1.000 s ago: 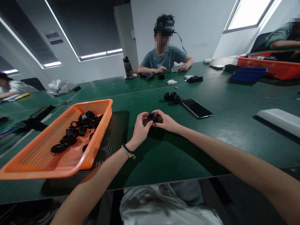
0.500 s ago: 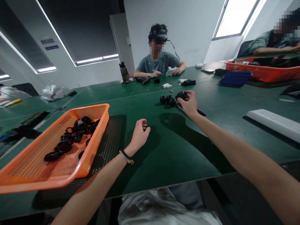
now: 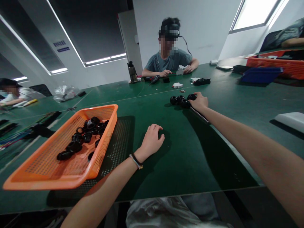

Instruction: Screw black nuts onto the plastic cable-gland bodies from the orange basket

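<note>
My right hand (image 3: 199, 103) pinches a black round part (image 3: 192, 97) low over the table, at the right end of a small cluster of similar black round parts (image 3: 177, 100). Just below that hand a thin, dark, flat bar with a bright edge (image 3: 199, 114) lies on the table, partly covered by my wrist. My left hand (image 3: 152, 139) hovers or rests over the green tabletop with loosely bent fingers, thumb apart, and nothing in it. To its left, an orange perforated basket (image 3: 108, 110) holds several black ring-like and cup-like parts (image 3: 74, 146).
Across the green table (image 3: 152, 177) a person (image 3: 174, 60) handles a white piece. A bottle (image 3: 132, 72), a power screwdriver (image 3: 155, 79) and a black piece (image 3: 201, 81) lie toward the far side. At right are a blue bin (image 3: 261, 75), a red-orange basket (image 3: 285, 68) and a white long object (image 3: 292, 121).
My right hand has lowered the black round part from above the table to beside the cluster. My left hand has turned more palm-down. The whole view has shifted slightly.
</note>
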The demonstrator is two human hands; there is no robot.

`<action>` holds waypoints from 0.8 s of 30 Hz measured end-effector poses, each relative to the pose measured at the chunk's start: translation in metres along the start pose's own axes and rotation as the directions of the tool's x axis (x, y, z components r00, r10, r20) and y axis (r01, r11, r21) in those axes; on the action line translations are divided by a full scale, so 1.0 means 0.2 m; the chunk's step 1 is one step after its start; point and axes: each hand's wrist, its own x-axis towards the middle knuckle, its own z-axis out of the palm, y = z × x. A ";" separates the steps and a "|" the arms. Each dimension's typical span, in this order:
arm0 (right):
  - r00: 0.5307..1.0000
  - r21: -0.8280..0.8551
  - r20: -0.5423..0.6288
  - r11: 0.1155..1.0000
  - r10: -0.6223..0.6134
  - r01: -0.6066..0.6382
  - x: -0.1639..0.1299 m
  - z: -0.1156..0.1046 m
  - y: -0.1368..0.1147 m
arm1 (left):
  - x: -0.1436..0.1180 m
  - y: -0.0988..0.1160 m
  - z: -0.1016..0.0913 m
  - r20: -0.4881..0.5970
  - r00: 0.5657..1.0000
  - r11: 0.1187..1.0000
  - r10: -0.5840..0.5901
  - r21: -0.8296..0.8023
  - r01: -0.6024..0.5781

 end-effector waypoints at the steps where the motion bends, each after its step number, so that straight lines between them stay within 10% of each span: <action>1: 1.000 -0.016 0.015 1.000 -0.004 0.004 0.01 0.01 0.01 | 0.00 0.01 0.00 0.015 1.000 1.000 0.007 0.020 -0.007; 8: 0.997 -0.058 0.067 0.997 -0.041 0.045 0.09 0.02 0.05 | -0.01 0.02 0.00 0.080 0.996 0.989 0.050 0.132 -0.061; 14: 0.954 0.010 -0.125 0.961 -0.272 0.275 -0.07 -0.07 -0.07 | -0.01 0.01 0.01 0.074 0.992 0.977 0.098 0.184 -0.111; 19: 0.763 0.138 0.133 0.774 -0.633 0.618 -0.49 -0.03 -0.16 | -0.02 0.02 0.00 0.066 0.992 0.939 0.111 0.319 -0.127; 24: 0.563 0.129 0.400 0.653 -0.723 0.746 -0.74 0.05 -0.14 | -0.05 0.05 -0.02 0.073 0.991 0.880 0.112 0.456 -0.133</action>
